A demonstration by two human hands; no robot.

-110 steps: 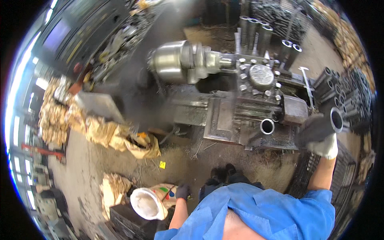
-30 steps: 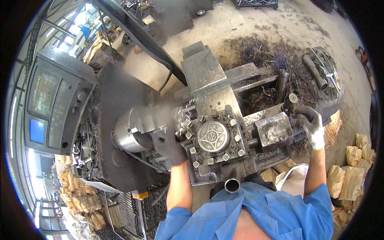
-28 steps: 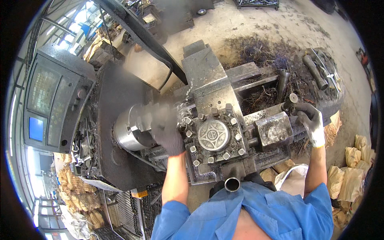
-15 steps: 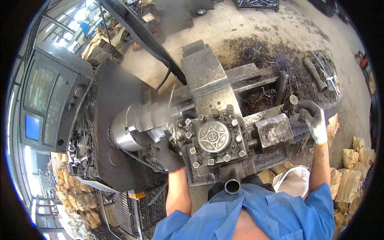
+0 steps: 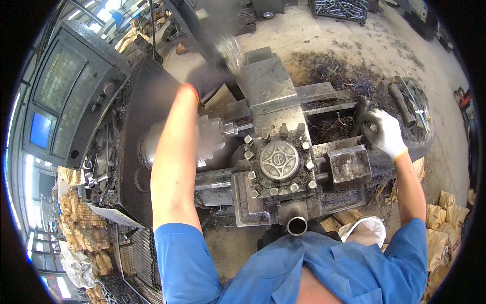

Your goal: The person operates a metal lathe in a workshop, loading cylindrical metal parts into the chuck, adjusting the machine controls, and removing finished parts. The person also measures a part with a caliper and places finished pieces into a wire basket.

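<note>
Clock set on the round cap [image 5: 279, 161] of the tool block, twelve pointing away from the worker.

Left hand [image 5: 208, 80], dark glove: between ten and eleven, arm stretched out past the round metal holder [image 5: 210, 136]. Glove badly blurred; can't tell whether fingers are apart or together. At its fingertip end, toward eleven, a shiny tangle [image 5: 231, 53], probably metal shavings. Held or loose, can't tell.

Right hand [image 5: 383, 127], pale glove with dark fingers: just past two. Fingers bent about a small knob [image 5: 373, 128]; grip partly hidden, can't tell if it is tight.

Handling, my guess: tangle light and springy, sharp-edged, perhaps hot and oily, apt to snag. Best pinched as a bunch at a loose end, gloves on, well clear of the holder, which is blurred and may be spinning. Knob looks hard and rigid, perhaps greasy; take it around its rim.

Nearby: dark tube [image 5: 401, 105] lying beyond the right hand, two o'clock; metal box [image 5: 348, 164] at three; open tube end [image 5: 297, 226] between five and six, near the blue shirt [image 5: 283, 263]; white sack [image 5: 375, 226] past four.
</note>
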